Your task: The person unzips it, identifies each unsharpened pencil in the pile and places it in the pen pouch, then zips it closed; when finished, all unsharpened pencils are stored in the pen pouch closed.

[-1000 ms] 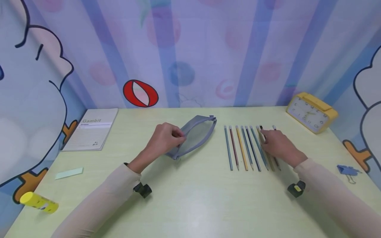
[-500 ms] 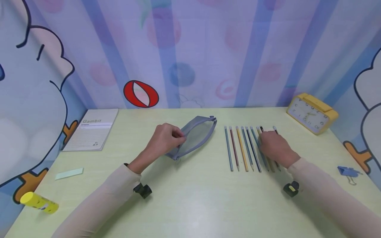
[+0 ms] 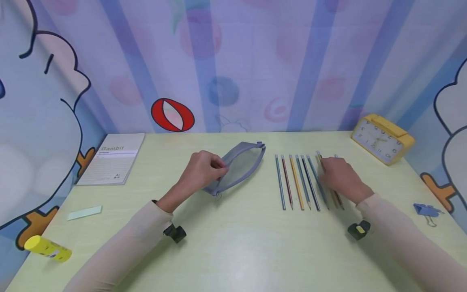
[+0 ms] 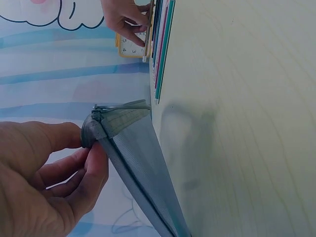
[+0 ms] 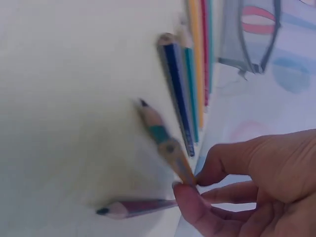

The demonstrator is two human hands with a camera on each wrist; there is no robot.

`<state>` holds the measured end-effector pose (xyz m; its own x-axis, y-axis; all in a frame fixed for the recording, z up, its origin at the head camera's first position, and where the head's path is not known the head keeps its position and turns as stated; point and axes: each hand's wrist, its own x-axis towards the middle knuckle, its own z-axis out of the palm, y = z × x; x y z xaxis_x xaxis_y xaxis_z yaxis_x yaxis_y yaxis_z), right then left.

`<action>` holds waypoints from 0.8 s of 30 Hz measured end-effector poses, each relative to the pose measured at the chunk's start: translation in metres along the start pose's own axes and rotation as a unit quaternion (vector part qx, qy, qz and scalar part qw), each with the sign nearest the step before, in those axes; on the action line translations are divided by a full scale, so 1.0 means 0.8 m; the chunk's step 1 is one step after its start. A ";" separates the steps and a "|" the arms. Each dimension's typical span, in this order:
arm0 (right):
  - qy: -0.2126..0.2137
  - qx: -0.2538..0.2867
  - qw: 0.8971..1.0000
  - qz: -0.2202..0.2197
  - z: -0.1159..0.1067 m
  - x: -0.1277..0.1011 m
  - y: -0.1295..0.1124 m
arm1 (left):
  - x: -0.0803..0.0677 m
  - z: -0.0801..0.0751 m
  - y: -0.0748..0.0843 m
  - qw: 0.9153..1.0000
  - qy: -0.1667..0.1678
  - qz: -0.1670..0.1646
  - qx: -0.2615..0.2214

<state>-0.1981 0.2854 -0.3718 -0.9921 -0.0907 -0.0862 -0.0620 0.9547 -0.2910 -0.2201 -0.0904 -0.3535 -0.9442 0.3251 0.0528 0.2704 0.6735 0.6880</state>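
A grey mesh pencil pouch (image 3: 240, 164) lies tilted on the pale green table (image 3: 233, 243), its mouth up. My left hand (image 3: 220, 167) pinches the pouch's near edge; the left wrist view shows thumb and fingers (image 4: 94, 163) closed on the pouch's end (image 4: 106, 123). Several coloured pencils (image 3: 297, 182) lie in a row to the right. My right hand (image 3: 323, 167) rests over the rightmost ones. In the right wrist view its thumb and finger (image 5: 190, 190) pinch one pencil (image 5: 165, 143), with its tip tilted off the table. Another pencil (image 5: 133, 207) lies loose beside it.
A grey notebook (image 3: 113, 158) lies at the back left, a green slip (image 3: 84, 212) and a yellow glue stick (image 3: 47, 248) at the near left. A yellow alarm clock (image 3: 381, 138) stands at the back right, and a blue binder clip (image 3: 425, 209) sits near the right edge. A patterned curtain backs the table.
My right hand has shifted slightly over the rightmost pencils, and the pencil under its fingers has moved a little. The left hand and the pouch have stayed still.
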 end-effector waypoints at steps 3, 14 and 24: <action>-0.024 0.059 0.998 0.013 -0.008 0.000 0.007 | 0.000 -0.001 -0.001 1.000 -0.001 0.001 -0.001; -0.101 0.301 0.948 0.029 -0.020 0.003 0.022 | -0.001 -0.003 -0.001 1.000 0.000 0.003 -0.002; -0.191 0.640 0.742 0.063 -0.019 0.005 0.018 | -0.001 -0.006 0.004 1.000 0.000 0.001 0.001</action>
<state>-0.2043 0.3031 -0.3622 -0.8629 -0.3304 -0.3823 0.4253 -0.0664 -0.9026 -0.2197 -0.0917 -0.3478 -0.9438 0.3263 0.0533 0.2720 0.6747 0.6862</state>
